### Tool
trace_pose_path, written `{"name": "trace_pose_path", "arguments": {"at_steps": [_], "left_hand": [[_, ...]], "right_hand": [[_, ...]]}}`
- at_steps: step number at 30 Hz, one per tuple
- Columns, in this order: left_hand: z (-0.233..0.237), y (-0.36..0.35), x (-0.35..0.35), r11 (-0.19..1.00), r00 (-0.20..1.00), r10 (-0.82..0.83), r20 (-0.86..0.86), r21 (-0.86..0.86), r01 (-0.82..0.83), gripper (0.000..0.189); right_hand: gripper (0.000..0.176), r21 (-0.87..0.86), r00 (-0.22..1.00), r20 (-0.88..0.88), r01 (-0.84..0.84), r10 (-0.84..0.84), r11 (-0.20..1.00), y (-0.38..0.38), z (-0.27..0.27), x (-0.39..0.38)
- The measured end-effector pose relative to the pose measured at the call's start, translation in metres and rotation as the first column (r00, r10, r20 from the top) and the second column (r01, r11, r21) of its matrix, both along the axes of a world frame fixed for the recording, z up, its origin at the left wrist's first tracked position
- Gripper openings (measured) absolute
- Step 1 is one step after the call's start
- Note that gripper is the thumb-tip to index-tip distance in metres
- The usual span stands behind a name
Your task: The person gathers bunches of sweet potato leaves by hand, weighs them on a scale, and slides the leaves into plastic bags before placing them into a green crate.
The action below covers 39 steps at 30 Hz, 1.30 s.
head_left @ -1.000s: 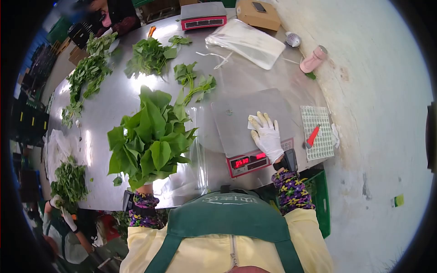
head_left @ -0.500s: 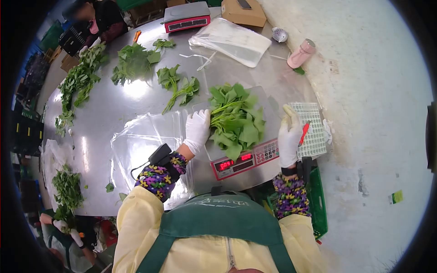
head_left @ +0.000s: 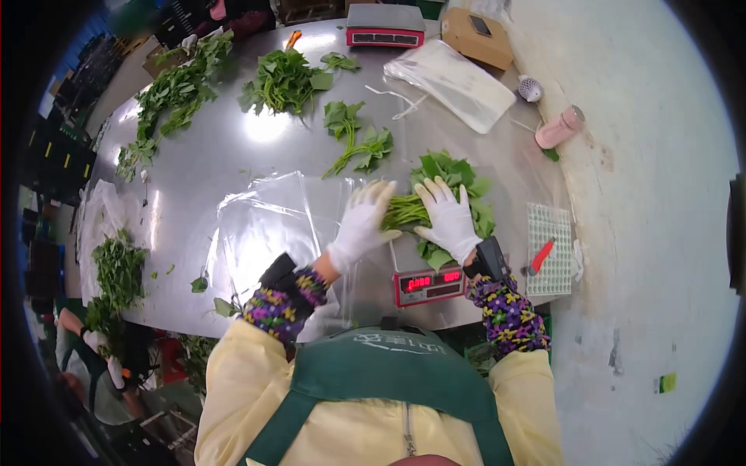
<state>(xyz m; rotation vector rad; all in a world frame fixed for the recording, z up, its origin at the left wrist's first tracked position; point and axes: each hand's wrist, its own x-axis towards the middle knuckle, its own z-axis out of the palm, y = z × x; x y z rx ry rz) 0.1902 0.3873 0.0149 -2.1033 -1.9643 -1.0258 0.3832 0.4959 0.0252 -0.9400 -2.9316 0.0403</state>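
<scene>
A bunch of leafy greens (head_left: pixel 439 167) lies on a red-edged digital scale (head_left: pixel 429 286) whose red display is lit. My right hand (head_left: pixel 451 220), in a white glove, rests on top of the leaves with its fingers spread. At the stem end, my left hand (head_left: pixel 364 221), also gloved, has its fingers apart beside the stems. Flat clear plastic bags (head_left: pixel 264 233) lie to the left of my left hand. Just beyond the scale is a smaller sprig of greens (head_left: pixel 361 147).
More greens (head_left: pixel 287 81) lie further back, near a second scale (head_left: pixel 385 27). Plastic bags (head_left: pixel 458 85), a cardboard box (head_left: pixel 478 46) and a pink bottle (head_left: pixel 559 128) stand back right. A red tool (head_left: pixel 542 256) lies on a perforated tray (head_left: pixel 550 221). Co-workers handle greens at left.
My right hand has moved from beside the scale onto the leaves. My left hand has opened off the stems. The view has shifted, so the table's things appear further right.
</scene>
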Motion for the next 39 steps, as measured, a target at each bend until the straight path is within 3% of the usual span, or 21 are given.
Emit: {"name": "trace_pose_path", "arguments": {"at_steps": [1,2,3,4,6,7,9,13,17,19,20,22,25,28,30,31,32,33,35,37,39], "left_hand": [[-0.01,-0.006,-0.011,1.0,1.0,0.003,-0.004,0.002,-0.003,0.073],[-0.031,-0.011,-0.021,0.994,0.938,0.109,0.328,-0.009,-0.112,0.063],[-0.053,-0.016,-0.032,0.976,0.758,0.2,0.621,-0.056,-0.212,0.053],[-0.072,-0.015,-0.049,0.974,0.757,0.207,0.62,-0.061,-0.216,0.053],[-0.097,0.002,-0.088,0.862,0.786,0.504,0.358,-0.263,-0.434,0.033],[-0.096,0.012,-0.097,0.86,0.782,0.508,0.362,-0.265,-0.436,0.033],[-0.094,0.033,-0.115,0.741,0.778,0.626,0.051,-0.349,-0.573,0.025],[-0.116,0.064,-0.137,0.784,0.878,0.473,-0.077,-0.417,-0.459,0.021],[-0.136,0.088,-0.139,0.822,0.881,0.474,0.008,-0.362,-0.439,0.021],[-0.133,0.094,-0.126,0.848,0.829,0.53,0.177,-0.095,-0.521,0.021],[-0.136,0.095,-0.121,0.847,0.829,0.531,0.175,-0.11,-0.52,0.021],[-0.14,0.105,-0.119,0.759,0.803,0.595,-0.034,-0.303,-0.576,0.022],[-0.139,0.113,-0.116,0.686,0.789,0.577,-0.209,-0.401,-0.608,0.022],[-0.141,0.124,-0.133,0.66,0.819,0.563,-0.106,-0.539,-0.523,0.023],[-0.143,0.125,-0.152,0.765,0.827,0.562,-0.003,-0.378,-0.521,0.026],[-0.118,0.121,-0.159,0.844,0.774,0.499,0.39,-0.421,-0.332,0.025],[-0.078,0.116,-0.162,0.912,0.576,0.391,0.718,-0.386,-0.139,0.025],[-0.049,0.109,-0.157,0.915,0.582,0.381,0.718,-0.384,-0.126,0.025],[0.0,0.085,-0.14,0.951,0.389,0.16,0.907,-0.247,0.187,0.027],[0.045,0.062,-0.097,0.919,0.367,0.098,0.925,-0.225,0.323,0.027],[0.079,0.039,-0.039,0.874,0.301,0.058,0.952,-0.194,0.445,0.028]], "right_hand": [[0.09,0.002,1.0,-0.004,-0.003,0.003,1.0,0.001,0.0,0.0],[0.091,-0.01,1.0,0.004,-0.002,0.002,1.0,0.002,0.0,0.001],[0.091,-0.023,1.0,0.014,-0.002,0.003,1.0,0.002,0.0,0.002],[0.09,-0.028,1.0,0.028,-0.007,0.008,1.0,0.004,0.001,0.004],[0.091,-0.042,0.998,0.058,-0.012,0.015,0.999,0.009,0.003,0.009],[0.091,-0.046,0.998,0.067,-0.016,0.019,0.999,0.01,0.004,0.01],[0.093,-0.069,0.998,0.056,-0.021,0.025,0.997,0.01,0.011,0.008],[0.097,-0.149,0.999,-0.033,-0.008,0.003,0.989,0.005,0.038,0.0],[0.088,-0.125,0.984,-0.18,-0.04,0.017,0.991,-0.006,0.068,0.004],[0.082,-0.126,0.973,-0.23,-0.025,-0.005,0.992,-0.013,0.075,0.008],[0.08,-0.086,0.968,-0.251,-0.006,-0.016,0.996,-0.016,0.075,0.012],[0.073,-0.031,0.959,-0.28,0.023,-0.031,0.999,-0.021,0.079,0.016],[0.067,0.025,0.965,-0.256,0.056,-0.048,0.998,-0.029,0.089,0.023],[0.06,0.063,0.958,-0.276,0.099,-0.078,0.993,-0.036,0.102,0.038],[0.057,0.097,0.95,-0.286,0.156,-0.122,0.983,-0.039,0.107,0.051],[0.055,0.126,0.941,-0.303,0.193,-0.148,0.973,-0.041,0.109,0.056],[0.053,0.153,0.935,-0.31,0.226,-0.17,0.962,-0.044,0.111,0.061],[0.053,0.154,0.932,-0.311,0.24,-0.184,0.959,-0.047,0.114,0.062],[0.052,0.172,0.925,-0.348,0.22,-0.15,0.96,-0.053,0.125,0.059],[0.052,0.208,0.925,-0.361,0.203,-0.118,0.957,-0.062,0.132,0.047],[0.048,0.338,0.887,-0.454,0.088,0.08,0.937,-0.068,0.134,0.028]]}}
